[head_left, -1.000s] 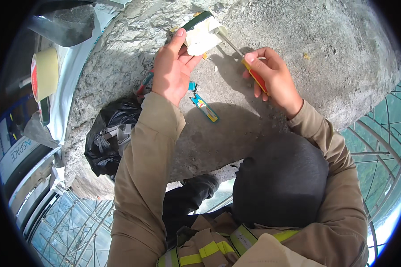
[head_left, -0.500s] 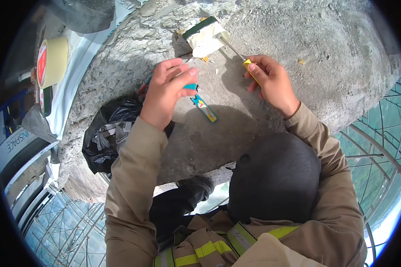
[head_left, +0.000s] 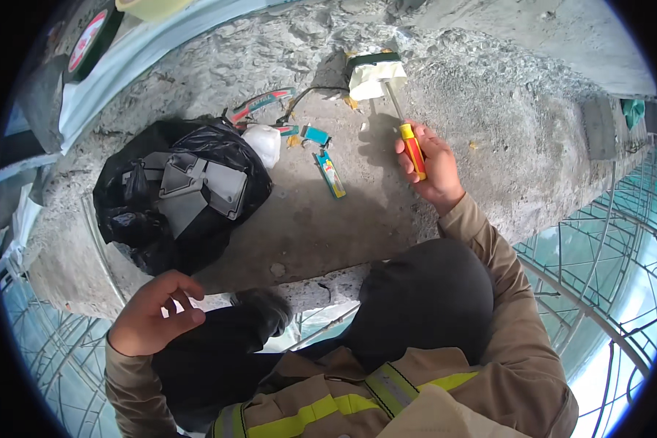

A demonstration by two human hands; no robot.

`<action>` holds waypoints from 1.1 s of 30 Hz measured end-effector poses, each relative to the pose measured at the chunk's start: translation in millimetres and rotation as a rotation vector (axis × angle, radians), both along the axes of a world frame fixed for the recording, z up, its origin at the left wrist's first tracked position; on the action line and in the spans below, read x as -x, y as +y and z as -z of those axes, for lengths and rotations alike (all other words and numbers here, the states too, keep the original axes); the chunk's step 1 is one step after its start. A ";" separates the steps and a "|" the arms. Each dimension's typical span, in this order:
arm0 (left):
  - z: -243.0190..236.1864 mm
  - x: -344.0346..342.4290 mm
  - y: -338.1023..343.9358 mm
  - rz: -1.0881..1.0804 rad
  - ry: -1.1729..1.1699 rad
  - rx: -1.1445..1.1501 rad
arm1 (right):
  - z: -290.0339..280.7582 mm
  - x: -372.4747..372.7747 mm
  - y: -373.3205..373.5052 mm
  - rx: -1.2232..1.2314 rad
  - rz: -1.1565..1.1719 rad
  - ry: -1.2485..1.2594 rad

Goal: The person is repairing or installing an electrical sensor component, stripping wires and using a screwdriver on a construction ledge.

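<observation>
My right hand (head_left: 434, 164) is closed around the red and yellow handle of a screwdriver (head_left: 411, 150). Its metal shaft points away from me and meets a white, paper-like covering (head_left: 376, 80) with a dark green strip along its far edge; the tip is hidden there. My left hand (head_left: 160, 310) hangs at the lower left, just short of the black plastic bag (head_left: 230, 232), fingers loosely bent and apart with nothing visible in them. Several grey plastic boxes or covers (head_left: 179, 180) lie inside the bag.
Left of the screwdriver lie a teal and yellow packet (head_left: 331, 175), a small teal piece (head_left: 316, 135), a red and grey tool (head_left: 261, 104) and a crumpled white bag (head_left: 263, 144). The concrete slab (head_left: 328, 241) ends in front of my knees. Scaffold bars (head_left: 588, 314) stand beyond at right.
My left hand has moved from beside the teal pieces down and left, past the black bag. My right hand keeps the screwdriver against the white covering. The view has shifted.
</observation>
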State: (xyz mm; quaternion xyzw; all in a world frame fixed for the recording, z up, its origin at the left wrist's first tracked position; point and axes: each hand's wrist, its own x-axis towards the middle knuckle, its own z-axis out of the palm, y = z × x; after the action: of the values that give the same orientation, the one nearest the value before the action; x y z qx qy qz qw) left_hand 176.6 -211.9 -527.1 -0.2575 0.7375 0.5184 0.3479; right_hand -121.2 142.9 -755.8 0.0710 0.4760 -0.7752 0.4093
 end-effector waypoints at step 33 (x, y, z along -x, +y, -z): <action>28.0 -15.7 -35.9 -0.030 -0.061 -0.014 | -2.5 -12.0 -11.7 -0.686 0.039 0.618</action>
State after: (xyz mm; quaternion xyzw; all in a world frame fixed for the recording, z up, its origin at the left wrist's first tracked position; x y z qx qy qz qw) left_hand 192.3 -247.8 -555.1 -0.2816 0.7190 0.5207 0.3642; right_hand -109.2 131.2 -753.3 -0.0233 0.8033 -0.5652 0.1864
